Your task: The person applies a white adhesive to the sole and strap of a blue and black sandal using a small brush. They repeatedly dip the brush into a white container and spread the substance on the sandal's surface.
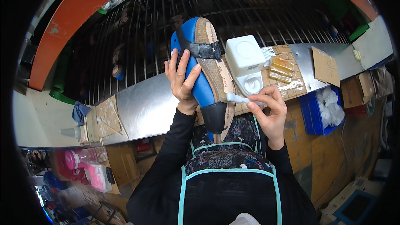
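My left hand point(183, 77) grips a blue shoe last point(192, 81) from its left side, fingers spread over it and the thumb near the sole edge. A black strap point(204, 51) crosses the last near its far end, and a black heel piece point(213, 117) wraps the near end. The tan insole point(211, 73) faces right. My right hand point(271, 114) pinches a small pale brush point(238, 98), whose tip is at the sole edge beside the heel piece. Just beyond it stands a white glue dispenser point(246, 56) with a round cup.
Yellow-brown blocks point(281, 68) lie on a tan mat right of the dispenser. A metal ledge point(141, 110) runs along a dark barred rack point(146, 37). Thin sticks point(118, 118) lie at left. A blue crate point(312, 112) holds white plastic bags at right.
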Demonstrator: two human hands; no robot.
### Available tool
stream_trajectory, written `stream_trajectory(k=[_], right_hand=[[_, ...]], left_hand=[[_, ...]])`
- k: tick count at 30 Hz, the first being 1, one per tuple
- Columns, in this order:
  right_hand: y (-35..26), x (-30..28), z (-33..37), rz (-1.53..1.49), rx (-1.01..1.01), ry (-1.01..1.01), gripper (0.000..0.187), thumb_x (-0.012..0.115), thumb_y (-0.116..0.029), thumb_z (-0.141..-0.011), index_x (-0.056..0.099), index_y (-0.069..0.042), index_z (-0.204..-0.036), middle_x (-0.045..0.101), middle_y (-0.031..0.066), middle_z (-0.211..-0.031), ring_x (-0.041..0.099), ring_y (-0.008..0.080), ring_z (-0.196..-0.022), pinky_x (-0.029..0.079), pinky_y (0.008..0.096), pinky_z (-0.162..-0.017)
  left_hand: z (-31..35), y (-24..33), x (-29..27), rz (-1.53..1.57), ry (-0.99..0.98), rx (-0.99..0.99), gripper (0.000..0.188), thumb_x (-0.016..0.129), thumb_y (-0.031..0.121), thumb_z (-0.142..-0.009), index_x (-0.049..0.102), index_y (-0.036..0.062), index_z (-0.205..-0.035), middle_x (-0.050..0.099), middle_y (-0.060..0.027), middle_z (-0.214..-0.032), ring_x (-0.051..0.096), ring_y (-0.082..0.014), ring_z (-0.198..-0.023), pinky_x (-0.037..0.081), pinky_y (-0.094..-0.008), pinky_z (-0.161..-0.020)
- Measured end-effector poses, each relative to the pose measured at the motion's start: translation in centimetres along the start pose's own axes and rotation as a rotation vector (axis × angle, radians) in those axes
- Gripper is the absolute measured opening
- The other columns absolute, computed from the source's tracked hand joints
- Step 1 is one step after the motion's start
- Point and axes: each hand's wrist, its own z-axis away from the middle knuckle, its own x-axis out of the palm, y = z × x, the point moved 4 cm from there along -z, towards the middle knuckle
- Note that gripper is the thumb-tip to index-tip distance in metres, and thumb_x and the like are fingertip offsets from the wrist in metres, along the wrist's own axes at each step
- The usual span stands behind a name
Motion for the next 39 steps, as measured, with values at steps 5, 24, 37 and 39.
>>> stream_trajectory(k=[5,24,37,39], right_hand=[[0.6,0.3,-0.9,-0.171,0.020,0.083,0.016,0.078,-0.009,-0.078,0.075,-0.003,-0.093,0.054,0.0011,-0.086,0.051,0.0078,-0.070,0.042,0.0208,-0.059],[1.1,1.7,1.0,-0.289,0.249,-0.027,0.015,0.074,-0.007,-0.082,0.074,0.000,-0.095,0.055,0.0040,-0.090,0.053,0.0103,-0.079,0.043,0.0217,-0.069],[0.0,2.8,-2.0,-0.026,0.038,0.024,0.014,0.075,-0.009,-0.082,0.075,-0.003,-0.095,0.052,0.0027,-0.091,0.050,0.0083,-0.074,0.041,0.0208,-0.059],[-0.1,2.9,-2.6,0.007,-0.001,0.054,0.015,0.076,-0.009,-0.081,0.075,-0.004,-0.095,0.052,0.0029,-0.091,0.049,0.0087,-0.072,0.041,0.0211,-0.058]], left_hand=[[0.2,-0.4,0.6,0.009,0.051,-0.005,0.038,0.072,0.031,-0.083,0.056,0.0236,-0.117,0.056,-0.0135,-0.136,0.047,-0.0411,-0.130,0.025,-0.0569,-0.112],[1.0,-1.5,0.0,-0.146,0.153,-0.149,0.049,0.073,0.037,-0.081,0.059,0.0196,-0.124,0.052,-0.0184,-0.139,0.043,-0.0432,-0.132,0.027,-0.0612,-0.108],[1.6,-2.0,-0.2,-0.187,0.117,-0.148,0.045,0.072,0.033,-0.081,0.061,0.0233,-0.123,0.053,-0.0166,-0.139,0.043,-0.0423,-0.132,0.027,-0.0602,-0.108],[1.5,-2.0,-0.2,-0.190,0.128,-0.142,0.044,0.072,0.033,-0.081,0.062,0.0232,-0.123,0.053,-0.0167,-0.139,0.043,-0.0422,-0.132,0.027,-0.0602,-0.108]])
